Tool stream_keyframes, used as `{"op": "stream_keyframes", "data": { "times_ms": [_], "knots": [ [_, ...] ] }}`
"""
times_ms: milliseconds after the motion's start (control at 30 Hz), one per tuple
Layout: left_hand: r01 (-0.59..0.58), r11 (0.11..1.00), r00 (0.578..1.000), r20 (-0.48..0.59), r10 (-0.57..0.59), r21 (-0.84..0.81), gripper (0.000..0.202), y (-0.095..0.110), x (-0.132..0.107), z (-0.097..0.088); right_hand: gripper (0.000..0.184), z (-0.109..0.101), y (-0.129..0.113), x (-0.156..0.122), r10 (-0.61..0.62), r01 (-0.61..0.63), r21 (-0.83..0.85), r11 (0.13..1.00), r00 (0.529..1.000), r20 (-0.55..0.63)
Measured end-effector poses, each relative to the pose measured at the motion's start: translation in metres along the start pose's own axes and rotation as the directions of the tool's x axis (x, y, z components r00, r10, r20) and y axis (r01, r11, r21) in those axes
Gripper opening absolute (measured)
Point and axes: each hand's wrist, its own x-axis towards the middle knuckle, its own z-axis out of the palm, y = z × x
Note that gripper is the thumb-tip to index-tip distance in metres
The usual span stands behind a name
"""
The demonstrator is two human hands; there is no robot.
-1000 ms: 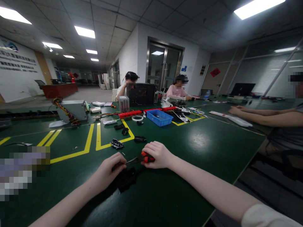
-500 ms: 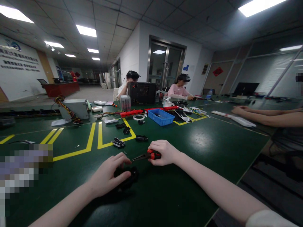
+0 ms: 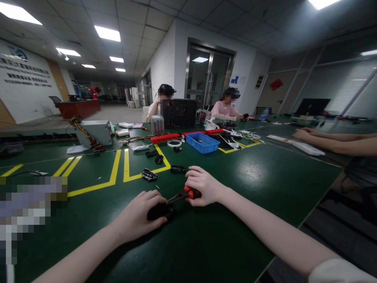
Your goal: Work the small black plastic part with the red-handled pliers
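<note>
My left hand (image 3: 138,215) is wrapped around a dark black part (image 3: 159,211), thumb below and fingers above. The part's kind is hard to tell, since the hand covers much of it. In my right hand (image 3: 204,185) is a pair of needle-nose pliers (image 3: 177,197) with red and black handles. Their narrow tips point left and end right by the black part and my left fingertips; whether they touch it I cannot tell. Just beyond the hands, a small black plastic piece (image 3: 178,169) and a black-and-silver piece (image 3: 149,174) lie on the green table (image 3: 229,236).
A blue tray (image 3: 202,143) stands past the hands, near red strips (image 3: 165,138) and a white ring (image 3: 174,143). A power supply (image 3: 98,133) with cables sits at the left. Two people work across the table; another person's forearms (image 3: 338,138) rest at the right.
My left hand has shifted slightly right, and the black part in it now sits closer to the pliers' tips. The pliers stay in my right hand. The view has swung a little.
</note>
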Motion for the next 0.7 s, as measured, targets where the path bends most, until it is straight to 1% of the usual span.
{"op": "stream_keyframes", "data": {
  "times_ms": [133, 333, 467, 600, 700],
  "knots": [
    [0.002, 1.000, 1.000, -0.007, -0.002, -0.027, 0.029, -0.001, 0.000, -0.001, 0.024, 0.000, 0.000, 0.000, 0.005, -0.005, 0.008, 1.000, 1.000, 0.003],
    [-0.015, 0.985, 1.000, -0.027, 0.011, -0.175, 0.025, 0.003, 0.000, -0.007, 0.024, 0.001, 0.003, -0.001, 0.039, -0.039, 0.002, 0.999, 0.999, 0.012],
    [0.001, 0.972, 1.000, -0.011, -0.004, -0.236, 0.025, 0.006, 0.000, -0.011, 0.024, 0.000, 0.005, -0.002, 0.041, -0.041, 0.002, 0.999, 0.999, 0.019],
    [0.016, 0.964, 1.000, -0.006, -0.018, -0.267, 0.026, 0.001, 0.001, -0.009, 0.023, 0.000, 0.005, -0.001, 0.039, -0.039, -0.005, 0.999, 0.999, 0.023],
    [0.019, 0.951, 1.000, 0.028, -0.011, -0.307, 0.028, -0.005, 0.003, -0.007, 0.024, 0.001, 0.006, -0.002, 0.045, -0.045, -0.014, 0.999, 0.999, 0.028]
  ]
}}
